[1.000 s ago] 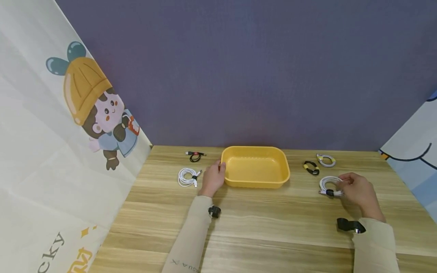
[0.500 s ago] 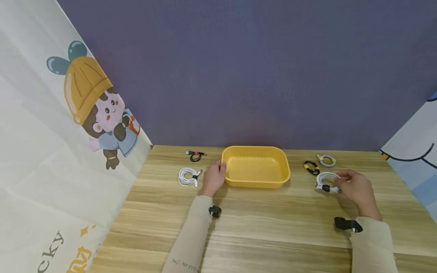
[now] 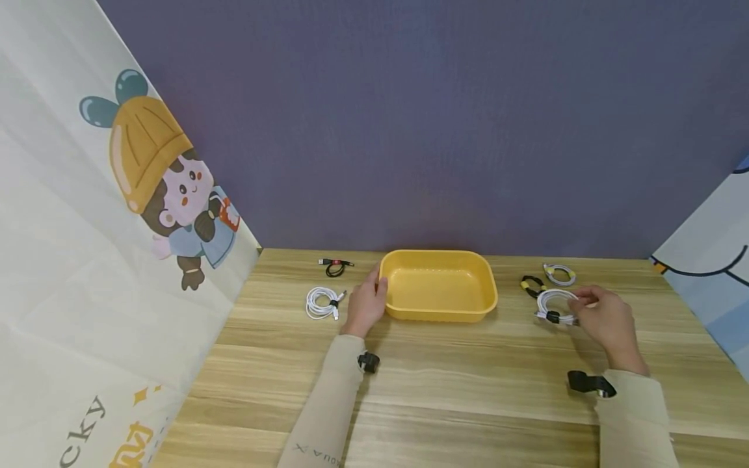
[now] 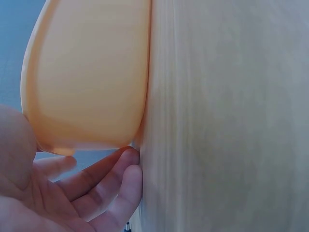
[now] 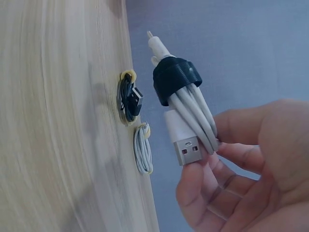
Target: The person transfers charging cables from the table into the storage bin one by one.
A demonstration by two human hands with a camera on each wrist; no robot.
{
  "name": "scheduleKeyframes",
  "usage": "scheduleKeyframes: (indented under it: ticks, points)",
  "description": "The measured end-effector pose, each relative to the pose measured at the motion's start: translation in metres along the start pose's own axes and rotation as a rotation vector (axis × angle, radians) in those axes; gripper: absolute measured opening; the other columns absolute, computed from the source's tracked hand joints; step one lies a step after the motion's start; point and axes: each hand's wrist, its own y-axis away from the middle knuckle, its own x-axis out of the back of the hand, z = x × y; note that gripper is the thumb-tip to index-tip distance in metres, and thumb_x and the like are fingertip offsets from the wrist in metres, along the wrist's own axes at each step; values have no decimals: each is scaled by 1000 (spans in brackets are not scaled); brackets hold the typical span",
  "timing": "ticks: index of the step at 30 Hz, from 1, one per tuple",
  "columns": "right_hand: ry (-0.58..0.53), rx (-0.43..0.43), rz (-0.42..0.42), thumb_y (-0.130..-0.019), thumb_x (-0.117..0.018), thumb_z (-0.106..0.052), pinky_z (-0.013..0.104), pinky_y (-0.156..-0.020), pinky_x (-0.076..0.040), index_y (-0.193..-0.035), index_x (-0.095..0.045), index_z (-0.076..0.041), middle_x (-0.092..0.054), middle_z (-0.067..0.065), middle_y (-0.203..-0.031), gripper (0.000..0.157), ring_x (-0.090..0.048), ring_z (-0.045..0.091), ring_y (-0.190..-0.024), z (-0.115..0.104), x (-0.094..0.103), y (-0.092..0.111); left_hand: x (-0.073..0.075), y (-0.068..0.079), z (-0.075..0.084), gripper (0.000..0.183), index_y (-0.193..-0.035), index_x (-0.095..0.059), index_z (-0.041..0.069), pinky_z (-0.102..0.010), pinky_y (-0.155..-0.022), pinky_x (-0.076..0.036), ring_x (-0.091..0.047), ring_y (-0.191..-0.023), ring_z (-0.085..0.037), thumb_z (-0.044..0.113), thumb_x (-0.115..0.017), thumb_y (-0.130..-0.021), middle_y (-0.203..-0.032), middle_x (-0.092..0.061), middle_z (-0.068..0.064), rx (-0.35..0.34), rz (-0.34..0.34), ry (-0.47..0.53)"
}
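Note:
A coiled white USB cable (image 5: 194, 116) with a black strap hangs pinched between thumb and fingers of my right hand (image 3: 608, 322). Its USB plug and the strap show up close in the right wrist view. In the head view the coil (image 3: 549, 311) is raised over the table's right side. My left hand (image 3: 365, 305) holds the left end of a yellow plastic basin (image 3: 441, 316), thumb at the rim. Below the rim, the fingers (image 4: 128, 186) curl in beside the basin's end wall, close to the tabletop.
Right of the basin lie a coiled black cable (image 3: 525, 286) and a coiled grey-white cable (image 3: 563, 282), both with yellow ties. On the left are a small black USB cable (image 3: 335, 269) and another white coil (image 3: 318, 312). A dark partition (image 3: 445, 130) rises behind the wooden table (image 3: 468, 390).
My right hand has moved the white cable left and slightly farther away, toward the coiled black cable. The left hand and the basin have stayed in place.

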Motion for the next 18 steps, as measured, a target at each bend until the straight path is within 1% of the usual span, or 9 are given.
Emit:
scheduleKeyframes:
  ticks: [2,7,10,13,16,18]
  points:
    - [0,0,4,-98,-64,-20,30,-60,-40,-114,-68,6,-70,25,-99,31,-64,28,-78,-1,0,-3,-1,-1,0,53,-160,-37,19,-59,-100,-51,-66,-117,-45,36,-43,-110,-145,-60,-17,1,0,-5]
    - [-3,-14,5,-98,-64,-22,27,-57,-39,-114,-68,4,-70,24,-101,31,-59,14,-72,-4,0,-9,-3,-3,1,53,-160,-37,21,-60,-99,-52,-66,-116,-46,36,-44,-110,-143,-62,-18,2,12,-7]
    - [-11,-22,3,-99,-64,-22,27,-56,-39,-115,-68,4,-69,24,-102,31,-57,11,-70,-5,0,-13,-4,-5,2,53,-160,-38,22,-60,-98,-52,-66,-116,-47,36,-44,-109,-142,-63,-18,5,22,-6]
    - [-11,-20,9,-99,-63,-21,27,-55,-40,-115,-68,3,-69,23,-102,30,-57,11,-69,-6,0,-17,-4,-6,3,53,-160,-38,23,-60,-97,-52,-66,-114,-47,36,-44,-109,-141,-63,-18,8,28,-8]
    - [-13,-4,23,-98,-63,-21,27,-54,-40,-113,-69,3,-70,23,-102,28,-56,8,-67,-7,0,-20,-5,-7,4,53,-160,-37,23,-60,-97,-52,-67,-114,-47,36,-44,-109,-141,-63,-18,11,29,-9]
    - [-22,9,35,-98,-63,-20,26,-54,-40,-112,-69,3,-70,23,-101,27,-54,4,-65,-8,0,-22,-6,-8,5,53,-160,-37,23,-59,-97,-52,-67,-114,-46,37,-44,-110,-141,-63,-18,14,29,-8]
